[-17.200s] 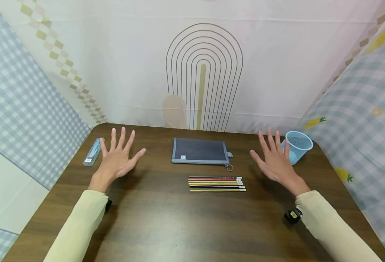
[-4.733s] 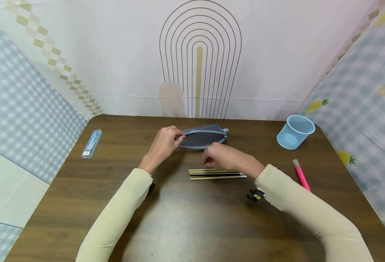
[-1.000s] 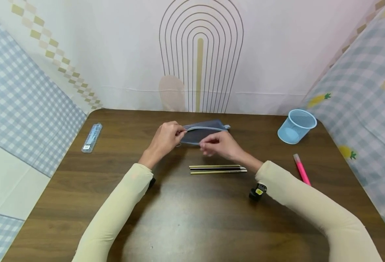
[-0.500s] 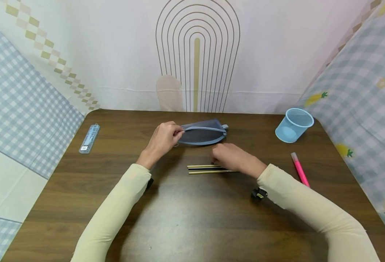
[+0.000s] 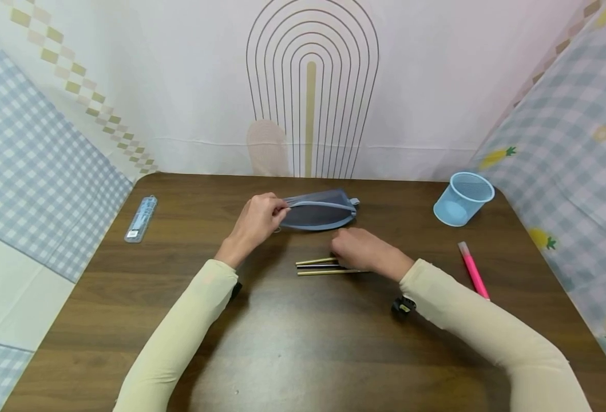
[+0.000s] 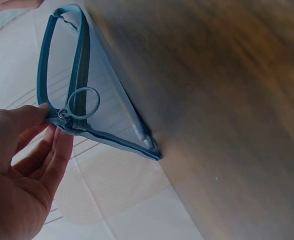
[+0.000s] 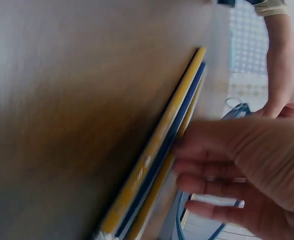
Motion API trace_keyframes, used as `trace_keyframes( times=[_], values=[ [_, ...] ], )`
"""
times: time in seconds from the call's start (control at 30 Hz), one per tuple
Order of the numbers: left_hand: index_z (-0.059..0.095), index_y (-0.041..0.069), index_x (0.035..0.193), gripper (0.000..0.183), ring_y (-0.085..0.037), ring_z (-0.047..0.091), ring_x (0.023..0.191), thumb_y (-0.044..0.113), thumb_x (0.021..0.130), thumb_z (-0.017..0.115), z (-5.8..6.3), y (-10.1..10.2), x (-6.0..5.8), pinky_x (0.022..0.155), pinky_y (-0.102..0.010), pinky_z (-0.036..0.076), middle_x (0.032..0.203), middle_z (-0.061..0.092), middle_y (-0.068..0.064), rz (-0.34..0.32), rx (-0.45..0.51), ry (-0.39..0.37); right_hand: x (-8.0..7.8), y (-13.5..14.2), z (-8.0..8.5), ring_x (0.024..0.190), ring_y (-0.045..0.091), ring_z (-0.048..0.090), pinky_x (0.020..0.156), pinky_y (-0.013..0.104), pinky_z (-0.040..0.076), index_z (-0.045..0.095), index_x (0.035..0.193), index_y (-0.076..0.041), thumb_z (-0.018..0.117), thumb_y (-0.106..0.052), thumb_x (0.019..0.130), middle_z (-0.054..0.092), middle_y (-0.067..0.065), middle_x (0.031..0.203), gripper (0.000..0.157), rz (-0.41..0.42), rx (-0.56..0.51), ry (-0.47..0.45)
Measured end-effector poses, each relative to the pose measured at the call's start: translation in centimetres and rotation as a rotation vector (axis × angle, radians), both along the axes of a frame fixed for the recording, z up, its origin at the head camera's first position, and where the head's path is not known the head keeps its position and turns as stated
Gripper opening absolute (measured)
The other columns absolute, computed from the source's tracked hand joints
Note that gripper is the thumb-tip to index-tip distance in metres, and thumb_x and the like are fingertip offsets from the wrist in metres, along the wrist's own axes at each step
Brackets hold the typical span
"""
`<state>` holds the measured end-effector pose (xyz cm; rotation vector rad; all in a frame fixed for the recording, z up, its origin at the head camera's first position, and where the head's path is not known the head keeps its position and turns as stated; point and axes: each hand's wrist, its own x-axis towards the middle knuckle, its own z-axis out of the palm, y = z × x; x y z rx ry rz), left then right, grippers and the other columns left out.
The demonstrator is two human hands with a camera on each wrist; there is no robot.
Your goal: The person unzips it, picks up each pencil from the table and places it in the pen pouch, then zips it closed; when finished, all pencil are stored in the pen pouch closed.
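My left hand (image 5: 258, 217) pinches the zipper-end corner of a blue-grey mesh pencil case (image 5: 315, 216), next to its pull ring (image 6: 98, 102). The case's mouth gapes, and pencil ends (image 6: 143, 137) show through the mesh at its bottom. In front of the case, three pencils lie side by side. My right hand (image 5: 361, 249) is over their right part, thumb and fingertips gripping the far gold pencil (image 7: 159, 185), which is slightly angled from the others. Beside it lie a black pencil (image 5: 317, 266) and a near gold pencil (image 5: 323, 273), their right ends hidden under the hand.
A pink marker (image 5: 474, 272) lies on the wooden table (image 5: 282, 355) close to my right sleeve. A light-blue mesh cup (image 5: 457, 206) stands at the back right. At the far left is a slim, clear blue case (image 5: 141, 219). Patterned cloth hangs behind and at both sides.
My right hand has come from the case's mouth down to the pencils, and the far gold one now tilts. Since the earliest frame, the case was opened and the pencils on the table became fewer.
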<state>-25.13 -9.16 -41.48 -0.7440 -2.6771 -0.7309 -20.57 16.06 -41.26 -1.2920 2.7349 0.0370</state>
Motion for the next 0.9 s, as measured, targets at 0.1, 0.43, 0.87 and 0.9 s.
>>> trace_keyframes(
  times=[0.1,0.43,0.87,0.9],
  values=[
    [0.080,0.003,0.097,0.013,-0.018,0.067,0.075,0.012,0.093,0.071,0.0,-0.1,-0.1,0.070,-0.032,0.057,0.089,0.074,-0.009,0.001,0.000,-0.006,-0.6,0.0,0.0,0.072,0.024,0.065,0.068,0.043,0.055,0.065,0.073,-0.012,0.072,-0.009,0.083,0.067,0.006,0.077,0.013,0.085,0.020,0.072],
    [0.080,0.003,0.095,0.012,-0.017,0.065,0.076,0.012,0.093,0.071,0.1,-0.5,-0.5,0.070,-0.032,0.056,0.088,0.073,-0.008,0.001,0.006,-0.016,-1.2,0.8,3.9,0.078,0.010,0.060,0.069,0.026,0.053,0.066,0.103,-0.008,0.062,-0.001,0.089,0.065,0.005,0.087,0.016,-0.009,-0.541,-0.761],
    [0.080,0.004,0.096,0.012,-0.017,0.065,0.075,0.012,0.092,0.073,0.1,-0.2,-0.5,0.070,-0.033,0.056,0.088,0.074,-0.008,0.001,-0.002,-0.020,-1.7,-0.6,-0.6,0.087,0.023,0.075,0.083,0.031,0.061,0.063,0.104,0.005,0.043,-0.001,0.105,0.074,0.016,0.093,0.020,-0.887,-1.247,-1.732],
    [0.080,0.004,0.096,0.012,-0.017,0.065,0.074,0.013,0.092,0.073,0.0,-0.2,-0.5,0.070,-0.033,0.055,0.087,0.073,-0.008,0.001,-0.003,-0.017,-1.9,-0.7,-0.9,0.086,0.023,0.075,0.082,0.030,0.062,0.064,0.101,0.004,0.043,-0.002,0.106,0.075,0.017,0.092,0.022,-0.939,-1.308,-1.719]
  ],
)
